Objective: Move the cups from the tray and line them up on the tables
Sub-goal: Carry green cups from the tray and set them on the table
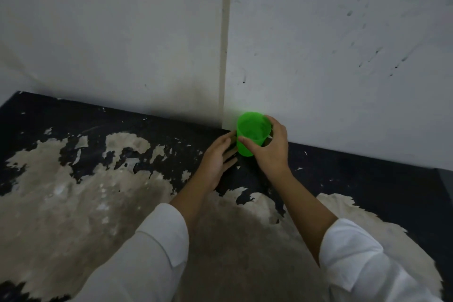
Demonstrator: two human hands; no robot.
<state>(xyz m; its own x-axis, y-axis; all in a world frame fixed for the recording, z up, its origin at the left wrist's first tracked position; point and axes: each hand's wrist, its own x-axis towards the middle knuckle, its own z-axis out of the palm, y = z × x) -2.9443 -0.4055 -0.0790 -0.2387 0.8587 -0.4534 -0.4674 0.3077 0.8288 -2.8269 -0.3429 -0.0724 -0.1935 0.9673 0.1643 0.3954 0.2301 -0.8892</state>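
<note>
Near the wall [343, 56], upright green cup [252, 131]

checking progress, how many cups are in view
1. A green cup is at the back of the worn black table, by the wall, gripped by the right hand; the left hand lies beside it. Others may be out of view.
</note>
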